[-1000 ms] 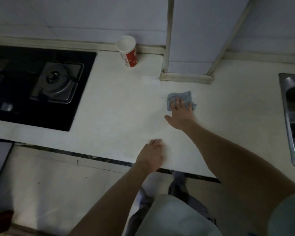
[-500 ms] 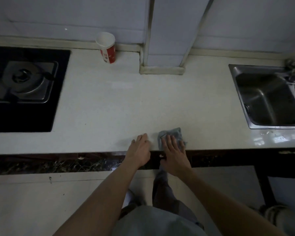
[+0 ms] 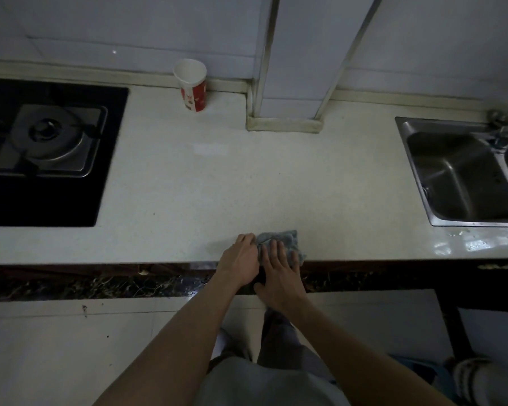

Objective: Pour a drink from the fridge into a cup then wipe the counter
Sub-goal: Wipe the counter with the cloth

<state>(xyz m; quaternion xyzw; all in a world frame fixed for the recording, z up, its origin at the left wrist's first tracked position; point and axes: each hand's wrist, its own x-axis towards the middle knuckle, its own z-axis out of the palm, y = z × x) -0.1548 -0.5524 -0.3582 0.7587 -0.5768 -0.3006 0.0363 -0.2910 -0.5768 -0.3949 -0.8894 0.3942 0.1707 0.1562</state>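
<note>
Since half a second ago the left hand [image 3: 241, 259] has been brought against the blue cloth [image 3: 285, 240] at the table [image 3: 188, 186] front edge, its grip curled on the cloth's left edge, while the right hand [image 3: 279, 268] is pressed flat on it, the cup [image 3: 191, 85] well apart by the back wall.

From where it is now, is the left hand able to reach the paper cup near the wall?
Probably yes. The left hand rests at the counter's front edge beside the cloth, and the counter between it and the paper cup is bare, though it needs a long stretch.
</note>
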